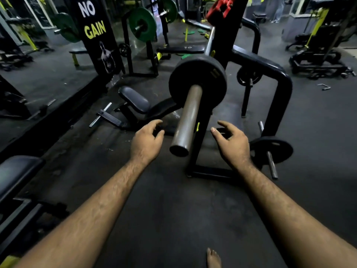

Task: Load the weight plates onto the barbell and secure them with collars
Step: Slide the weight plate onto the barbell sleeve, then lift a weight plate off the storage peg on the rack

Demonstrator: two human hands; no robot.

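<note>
A barbell sleeve points toward me, resting on a black rack. One black weight plate sits far up the sleeve against its inner end. No collar shows on the sleeve. My left hand hovers just left of the sleeve's tip, fingers curled and apart, holding nothing. My right hand hovers just right of the tip, fingers spread, also empty. Another black plate hangs on a storage peg low on the rack at the right, and a smaller one hangs on a peg behind.
The black rack frame stands right of the bar. A padded bench lies on the floor to the left, another bench pad at the near left. Green plates sit on a far rack. My bare foot is at the bottom.
</note>
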